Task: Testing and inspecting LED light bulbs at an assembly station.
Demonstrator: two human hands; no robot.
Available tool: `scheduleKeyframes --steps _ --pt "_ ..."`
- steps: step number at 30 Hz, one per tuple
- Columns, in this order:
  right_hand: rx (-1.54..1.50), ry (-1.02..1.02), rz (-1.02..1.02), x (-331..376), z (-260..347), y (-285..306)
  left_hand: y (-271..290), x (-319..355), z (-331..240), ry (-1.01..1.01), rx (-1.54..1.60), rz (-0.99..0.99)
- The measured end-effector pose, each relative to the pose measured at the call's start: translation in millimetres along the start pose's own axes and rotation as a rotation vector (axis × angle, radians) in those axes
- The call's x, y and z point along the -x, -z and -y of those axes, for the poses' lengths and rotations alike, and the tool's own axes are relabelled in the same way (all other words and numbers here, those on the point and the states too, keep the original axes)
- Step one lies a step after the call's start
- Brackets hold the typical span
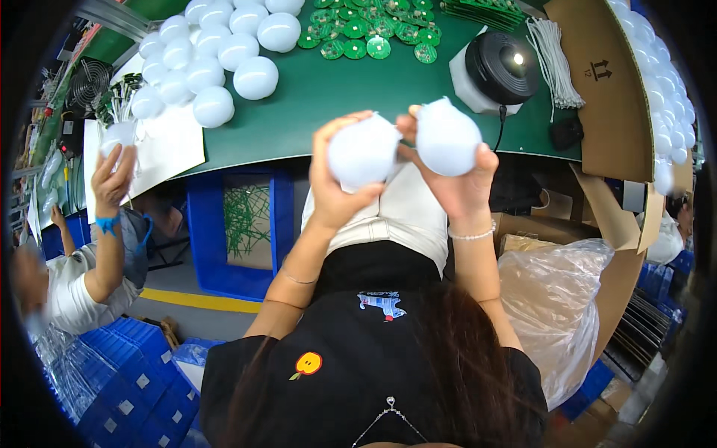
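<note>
My left hand (328, 196) is wrapped round a white bulb cover (364, 153), its thumb pressed along the lower side. Close beside it, my right hand (464, 196) grips a second white bulb cover (448, 139), whose jagged rim points up and away. Both covers are held just off the near edge of the green table (299, 123), above my lap, with a small gap between them. The fingertips of my right hand are partly hidden behind its cover.
Many white covers (255, 78) crowd the table's far left, beside round green circuit boards (379, 48). A black round device (502, 67) with a lit spot and a bundle of white wires (554, 67) stand right. A blue bin (205, 239) sits below; a co-worker's hand (112, 175) is at left.
</note>
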State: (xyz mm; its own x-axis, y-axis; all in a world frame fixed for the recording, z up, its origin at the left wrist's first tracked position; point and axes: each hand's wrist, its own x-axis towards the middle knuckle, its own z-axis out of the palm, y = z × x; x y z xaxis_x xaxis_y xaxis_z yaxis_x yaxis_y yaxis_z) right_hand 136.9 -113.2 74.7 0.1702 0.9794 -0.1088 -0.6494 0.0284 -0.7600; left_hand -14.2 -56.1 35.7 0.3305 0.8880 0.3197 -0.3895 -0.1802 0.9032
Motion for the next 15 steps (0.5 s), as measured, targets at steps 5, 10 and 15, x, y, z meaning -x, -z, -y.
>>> scheduleKeyframes --steps 5,10,15 --pt "0.286 -0.098 -0.014 2 -1 -5 23 -16 -10 0.209 0.249 0.254" --pt "0.448 -0.036 -0.041 3 1 -4 26 -14 -3 0.471 0.492 0.346" --pt "0.537 0.177 -0.139 2 3 -3 4 -10 7 0.774 1.541 0.124"
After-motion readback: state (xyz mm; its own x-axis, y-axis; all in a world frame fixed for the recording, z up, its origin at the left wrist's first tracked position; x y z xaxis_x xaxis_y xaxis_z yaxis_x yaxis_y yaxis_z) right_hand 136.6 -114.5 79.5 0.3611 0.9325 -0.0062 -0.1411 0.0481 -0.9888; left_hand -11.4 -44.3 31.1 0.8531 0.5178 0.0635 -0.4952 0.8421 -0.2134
